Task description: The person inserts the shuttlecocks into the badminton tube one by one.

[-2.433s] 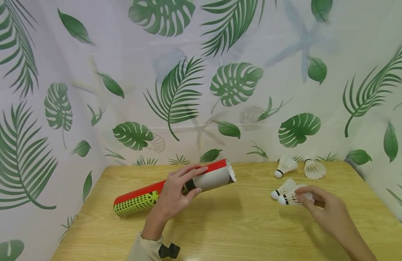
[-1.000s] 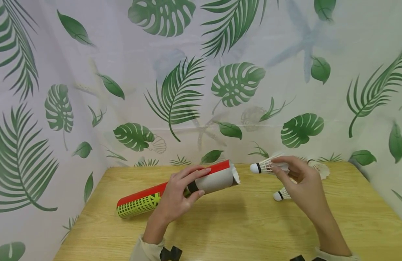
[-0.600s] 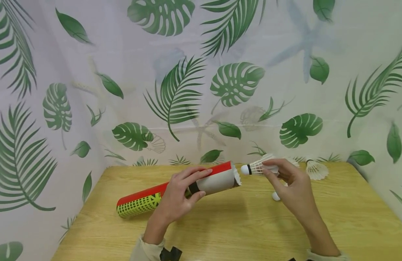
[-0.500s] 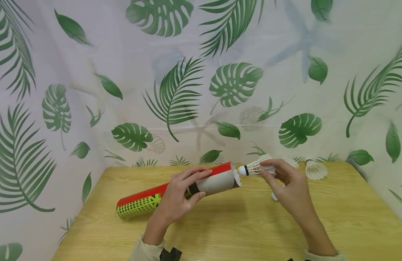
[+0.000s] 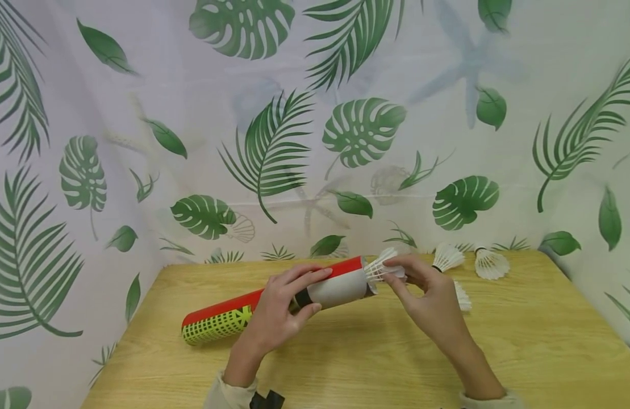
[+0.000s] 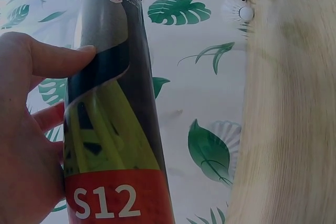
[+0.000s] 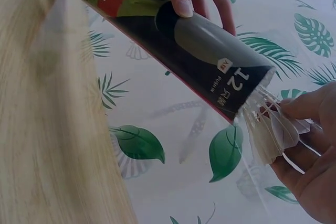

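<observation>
My left hand grips a long shuttlecock tube, red, grey and yellow-green, around its upper half. The tube slants, its open end raised to the right and its far end low at the left. With thumb and fingers my right hand pinches a white shuttlecock by the feathered skirt. Its cork end is hidden inside the tube's mouth, while the skirt sticks out in the right wrist view. Printing reading S12 shows on the tube in the left wrist view.
Several more shuttlecocks lie at the table's back right: one shuttlecock, another shuttlecock by the wall, and a third shuttlecock partly behind my right hand. The wooden table meets a leaf-patterned cloth at its back edge.
My right hand picked up a shuttlecock from the group at the right and carried it left to the tube; its cork has gone into the mouth. My left hand keeps its hold.
</observation>
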{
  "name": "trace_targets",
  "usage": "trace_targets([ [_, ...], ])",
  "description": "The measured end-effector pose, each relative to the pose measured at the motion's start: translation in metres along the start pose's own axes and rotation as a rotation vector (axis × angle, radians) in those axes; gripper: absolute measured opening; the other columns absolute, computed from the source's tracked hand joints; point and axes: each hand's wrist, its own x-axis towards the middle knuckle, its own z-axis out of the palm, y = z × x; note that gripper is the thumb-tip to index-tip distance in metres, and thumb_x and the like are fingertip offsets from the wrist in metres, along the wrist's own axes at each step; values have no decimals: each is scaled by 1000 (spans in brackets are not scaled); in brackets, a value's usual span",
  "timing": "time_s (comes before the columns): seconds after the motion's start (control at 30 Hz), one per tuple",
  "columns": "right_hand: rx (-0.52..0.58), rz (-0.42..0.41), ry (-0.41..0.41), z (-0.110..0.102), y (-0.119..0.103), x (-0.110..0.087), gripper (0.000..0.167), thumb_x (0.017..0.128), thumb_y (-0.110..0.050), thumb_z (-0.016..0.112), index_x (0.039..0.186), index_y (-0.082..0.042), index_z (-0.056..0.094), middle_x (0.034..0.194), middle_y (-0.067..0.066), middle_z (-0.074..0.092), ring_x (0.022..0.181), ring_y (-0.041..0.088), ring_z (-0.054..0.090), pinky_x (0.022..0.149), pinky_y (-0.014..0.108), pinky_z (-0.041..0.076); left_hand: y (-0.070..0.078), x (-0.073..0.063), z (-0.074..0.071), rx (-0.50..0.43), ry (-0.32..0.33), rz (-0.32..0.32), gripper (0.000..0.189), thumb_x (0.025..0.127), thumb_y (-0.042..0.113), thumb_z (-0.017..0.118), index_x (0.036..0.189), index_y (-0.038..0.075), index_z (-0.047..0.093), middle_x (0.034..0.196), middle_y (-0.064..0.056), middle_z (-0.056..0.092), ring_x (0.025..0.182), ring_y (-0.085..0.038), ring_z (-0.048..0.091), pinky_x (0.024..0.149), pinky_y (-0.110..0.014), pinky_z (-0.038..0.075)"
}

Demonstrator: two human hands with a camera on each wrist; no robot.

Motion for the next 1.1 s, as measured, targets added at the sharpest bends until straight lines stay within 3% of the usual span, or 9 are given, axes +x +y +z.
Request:
trace_targets([
  [0.23,1,16,-45,6,-3,-1,24,90,8,73,110,-5,74,109,5,73,99,13,72,82,18,54,2,0,3,1,-15,-1,66,88,15,81,146,36,58,146,6,55,133,-13,52,101,-56,40],
  [0.47,75,-5,-76,9,-1,-1,24,93,9,68,113,-4,73,113,8,74,101,9,71,84,20,55,1,-1,4,-2,-16,1,67,88,15,81,146,38,57,146,3,56,132,-12,52,100,-56,41],
  [0.93,216,114,-157,9,3,-2,23,96,5,66,117,-2,71,105,14,77,93,12,74,74,25,58,3,0,4,11,-15,18,65,87,16,83,144,35,60,144,4,57,130,-12,54,96,-52,42],
  [1.1,261,134,-193,8,2,-2,23,98,5,62,120,0,68,111,18,75,97,12,73,76,27,58,3,0,4,7,-23,17,64,88,17,82,145,36,59,145,10,55,131,-11,53,97,-51,42],
])
